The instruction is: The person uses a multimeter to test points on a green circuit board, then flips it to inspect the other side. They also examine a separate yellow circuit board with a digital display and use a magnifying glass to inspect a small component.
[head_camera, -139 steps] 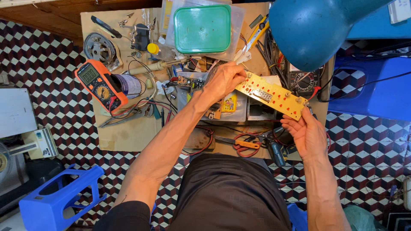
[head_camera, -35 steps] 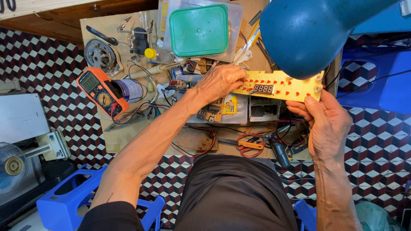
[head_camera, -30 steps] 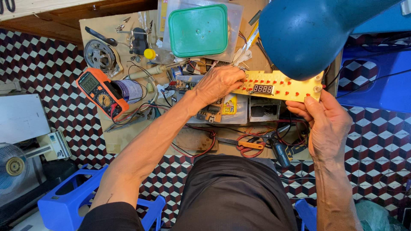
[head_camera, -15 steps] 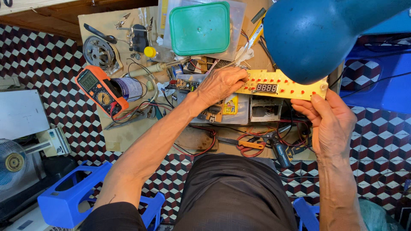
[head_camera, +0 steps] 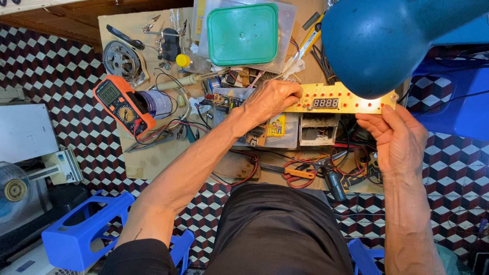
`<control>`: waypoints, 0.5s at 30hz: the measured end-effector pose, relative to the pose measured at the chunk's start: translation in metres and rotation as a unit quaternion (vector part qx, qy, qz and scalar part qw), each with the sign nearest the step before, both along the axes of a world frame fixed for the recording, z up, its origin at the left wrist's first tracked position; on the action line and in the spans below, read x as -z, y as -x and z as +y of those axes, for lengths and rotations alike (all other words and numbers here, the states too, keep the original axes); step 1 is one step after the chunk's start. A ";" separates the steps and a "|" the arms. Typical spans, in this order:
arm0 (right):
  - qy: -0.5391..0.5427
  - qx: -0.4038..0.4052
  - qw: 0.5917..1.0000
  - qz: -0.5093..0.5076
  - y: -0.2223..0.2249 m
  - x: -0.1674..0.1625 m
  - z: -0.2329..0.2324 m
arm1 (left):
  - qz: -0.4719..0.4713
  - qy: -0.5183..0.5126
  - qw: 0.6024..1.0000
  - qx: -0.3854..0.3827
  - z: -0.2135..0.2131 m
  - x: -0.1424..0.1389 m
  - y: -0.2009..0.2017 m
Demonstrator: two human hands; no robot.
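Note:
A long yellow circuit board (head_camera: 333,101) with a dark digit display and a row of red dots is held level above the cluttered bench. My left hand (head_camera: 272,99) grips its left end, fingers curled over the top edge. Its right end rests in my right hand (head_camera: 400,135), thumb along the lower edge. A large blue lamp shade (head_camera: 379,40) hangs over the board's right part and hides its upper right corner.
An orange multimeter (head_camera: 122,104) with leads lies left on the cardboard sheet (head_camera: 145,158), beside a solder spool (head_camera: 157,103). A green-lidded box (head_camera: 243,33) sits at the back. Pliers (head_camera: 298,174) and tangled wires lie near my lap. Blue plastic stools (head_camera: 81,234) stand on the checkered floor.
The board went from tilted down to the right to level, and its display now faces up. Both hands kept their grip and my right hand rose slightly.

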State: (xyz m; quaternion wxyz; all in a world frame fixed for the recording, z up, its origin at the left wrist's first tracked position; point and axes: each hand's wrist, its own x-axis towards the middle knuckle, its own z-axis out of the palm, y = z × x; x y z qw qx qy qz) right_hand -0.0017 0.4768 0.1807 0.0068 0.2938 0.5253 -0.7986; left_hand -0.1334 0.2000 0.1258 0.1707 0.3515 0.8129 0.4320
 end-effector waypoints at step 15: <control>-0.019 -0.021 0.999 0.023 -0.001 -0.008 -0.011 | -0.045 -0.020 0.997 -0.056 0.001 0.012 -0.006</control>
